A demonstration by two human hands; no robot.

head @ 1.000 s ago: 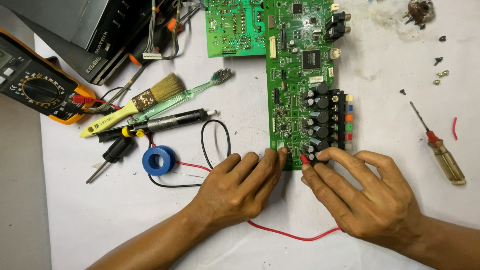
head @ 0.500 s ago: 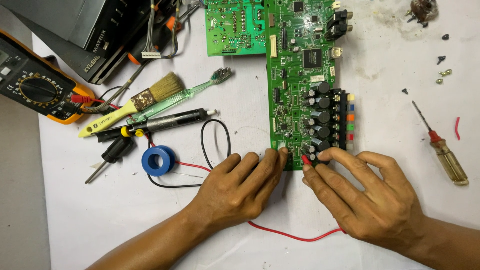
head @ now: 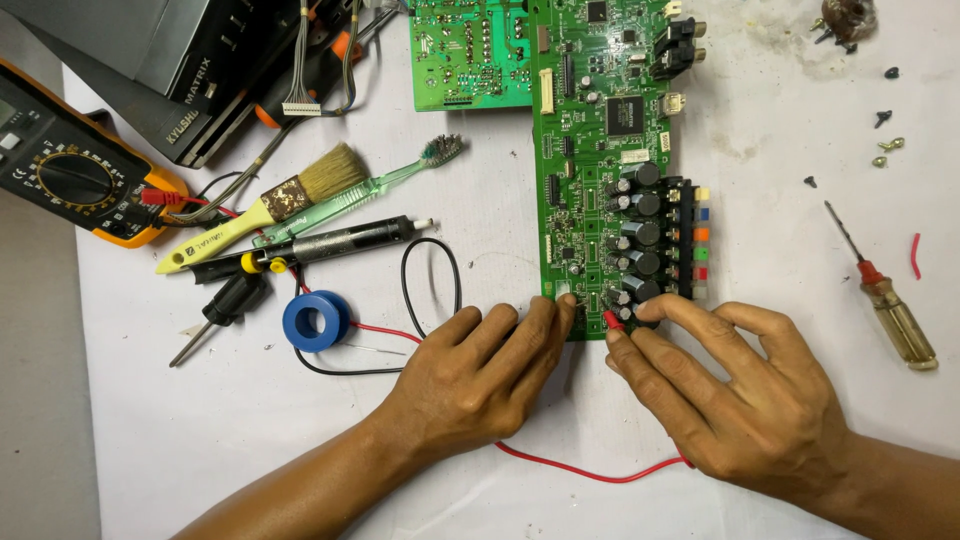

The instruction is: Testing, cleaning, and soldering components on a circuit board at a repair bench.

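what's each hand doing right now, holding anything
Left hand: fingers curled, tips on the near edge of the green circuit board; holding cannot be told.
Right hand: pinching a red probe against the board.

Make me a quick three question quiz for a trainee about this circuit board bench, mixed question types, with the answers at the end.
1. True or false: the right hand holds the red probe tip against the long green circuit board.
2. Which lies nearest the left hand? A) blue tape roll B) amber-handled screwdriver C) multimeter
3. What colour is the wire that runs beneath both wrists?

Key: 1 true; 2 A; 3 red.
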